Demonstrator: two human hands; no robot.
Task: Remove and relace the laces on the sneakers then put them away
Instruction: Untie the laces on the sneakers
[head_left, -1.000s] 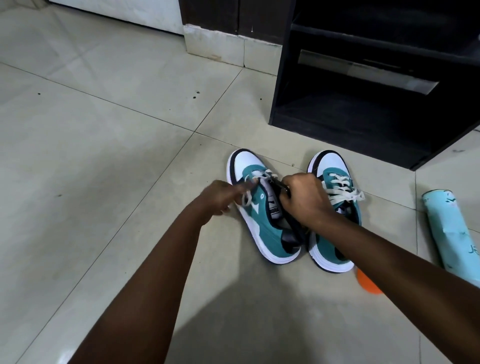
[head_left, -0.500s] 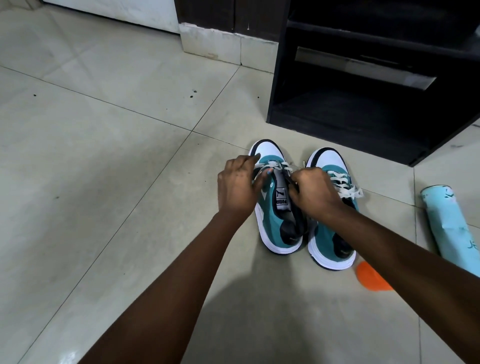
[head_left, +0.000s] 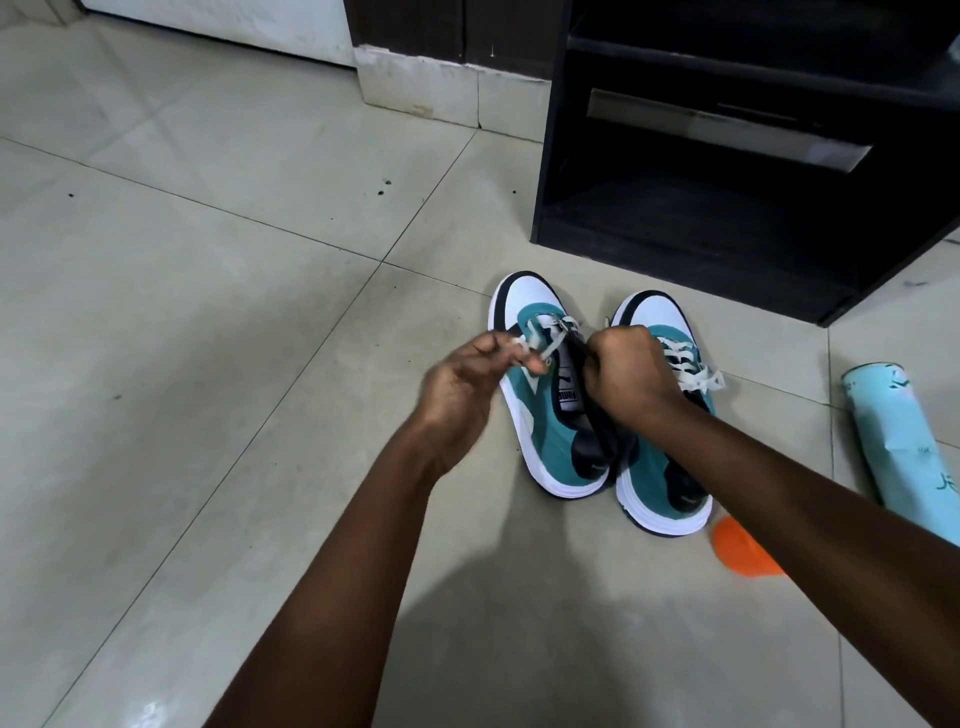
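Pale floor tiles (head_left: 182, 312) carry the work, with a dark shelf unit (head_left: 727, 218) behind it. Left fingers (head_left: 511, 348) pinch a white lace (head_left: 543, 338) at the lower eyelets of the left sneaker (head_left: 545, 415); half a second ago these fingers lay closed over the tongue, and the left hand (head_left: 462, 379) has since drawn out to the side, pulling the lace with it. Right hand (head_left: 623, 374) is curled tight at the tongue edge; what it grips cannot be told. Only the lowest rows are threaded, so this shoe is judged early in relacing. The right sneaker (head_left: 670, 467) stands just beside it, fully laced. An orange disc (head_left: 737, 551) and a pale blue tube (head_left: 893, 441) lie to the right. Storage in the shelf unit is not yet begun.
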